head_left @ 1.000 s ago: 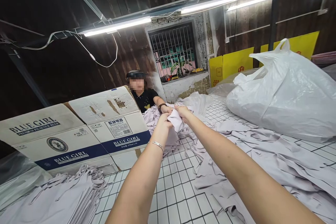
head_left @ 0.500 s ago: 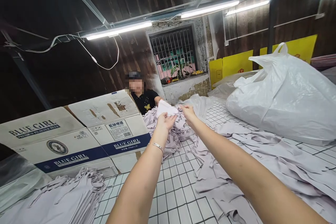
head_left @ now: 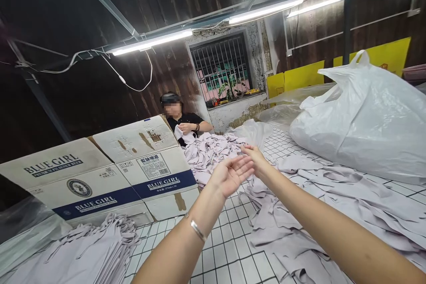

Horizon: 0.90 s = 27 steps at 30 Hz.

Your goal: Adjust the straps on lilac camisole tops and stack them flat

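Head camera view: two bare hands meet over a worktop (head_left: 226, 248) covered in white cloth with a black grid. The left hand (head_left: 234, 175) is open, palm up, fingers extended. The right hand (head_left: 258, 162) is just beside its fingertips, partly hidden; whether it pinches anything cannot be told. Beyond them lies a heap of pale lilac fabric pieces (head_left: 213, 148), where a person in black (head_left: 193, 119) holds a pale piece (head_left: 187, 136). More loose pieces (head_left: 316, 199) spread on the right, near a bulging white plastic bag (head_left: 366, 124). At left, a neat fabric stack (head_left: 76, 257) sits before a BLUE GIRL carton (head_left: 103, 168).
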{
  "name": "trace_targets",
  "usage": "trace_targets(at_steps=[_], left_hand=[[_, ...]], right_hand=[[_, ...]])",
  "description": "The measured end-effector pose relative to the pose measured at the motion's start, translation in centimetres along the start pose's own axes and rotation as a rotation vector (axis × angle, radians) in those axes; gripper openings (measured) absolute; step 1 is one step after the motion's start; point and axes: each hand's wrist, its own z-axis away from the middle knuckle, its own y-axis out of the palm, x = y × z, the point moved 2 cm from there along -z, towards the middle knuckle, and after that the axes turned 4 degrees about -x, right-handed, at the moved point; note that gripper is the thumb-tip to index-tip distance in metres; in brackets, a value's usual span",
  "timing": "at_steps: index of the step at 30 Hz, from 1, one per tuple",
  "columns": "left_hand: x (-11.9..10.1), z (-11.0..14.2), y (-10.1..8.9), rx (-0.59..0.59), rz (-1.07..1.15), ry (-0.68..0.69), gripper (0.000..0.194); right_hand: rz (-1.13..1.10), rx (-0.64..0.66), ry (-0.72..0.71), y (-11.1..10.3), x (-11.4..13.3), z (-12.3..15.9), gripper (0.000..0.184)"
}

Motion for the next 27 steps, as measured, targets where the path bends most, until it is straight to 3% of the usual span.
trace_targets(at_steps=[5,9,16,27], left_hand=[[3.0,6.3,1.9,0.24,-0.246,-0.117,0.022],[4.6,9.3,1.6,0.328,-0.343,-0.201,0.028],[5.5,10.0,0.1,0.298,-0.372,-0.227,0.039],[6.1,10.2,-0.1,0.27,-0.377,-0.237,0.039]], right_hand=[[0.032,0.003,0.089,-1.2,0.7,2.6,0.03],[0.042,0.019,0.13,-1.9,1.3,4.7,0.026],[0.053,0.059,0.161,-2.6,1.1,6.5,0.03],[0.046,0.053,0.19,-3.2,1.1,7.2,0.027]])
